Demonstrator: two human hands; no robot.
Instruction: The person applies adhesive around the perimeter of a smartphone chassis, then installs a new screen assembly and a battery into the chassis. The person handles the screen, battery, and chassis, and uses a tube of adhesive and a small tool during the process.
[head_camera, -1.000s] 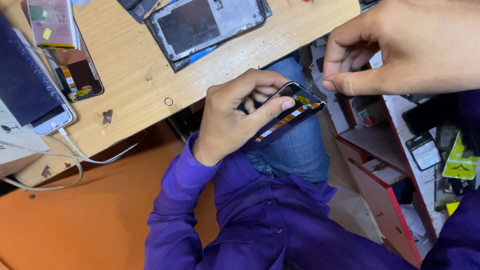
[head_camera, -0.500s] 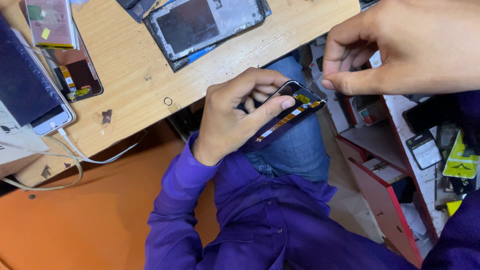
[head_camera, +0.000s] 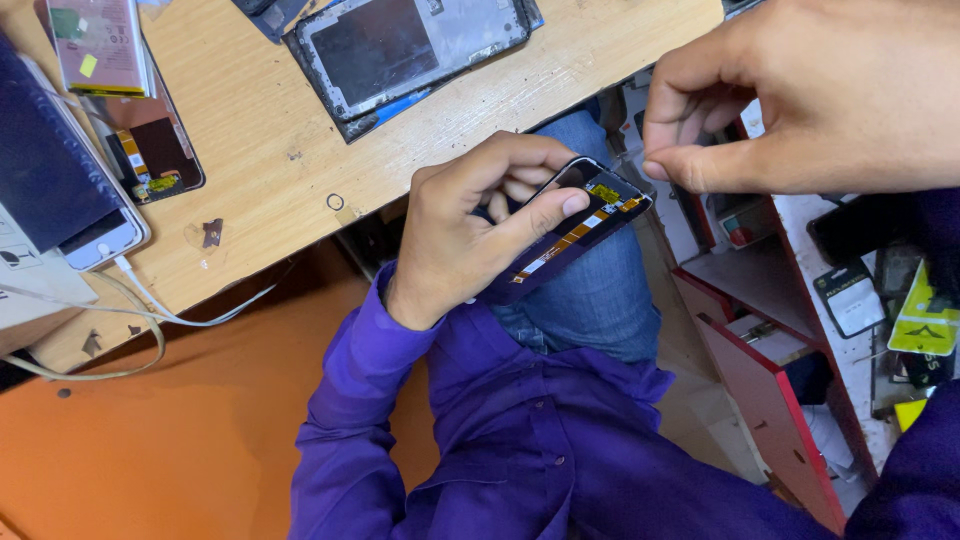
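Hands have not shifted since a second ago: left hand (head_camera: 470, 235) still grips the opened phone (head_camera: 570, 232) over the lap, just below the table (head_camera: 250, 150) edge; right hand (head_camera: 800, 95) stays pinched beside the phone's top end, its contents too small to tell.

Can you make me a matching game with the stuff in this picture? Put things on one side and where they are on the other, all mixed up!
Things:
1. opened phone
2. dark tablet frame
3. white cable
4. red drawer

Places:
A. pulled open at the right
B. flat at the top of the wooden desk
C. held in the left hand
D. hanging over the desk's near edge

Pairs: 1-C, 2-B, 3-D, 4-A
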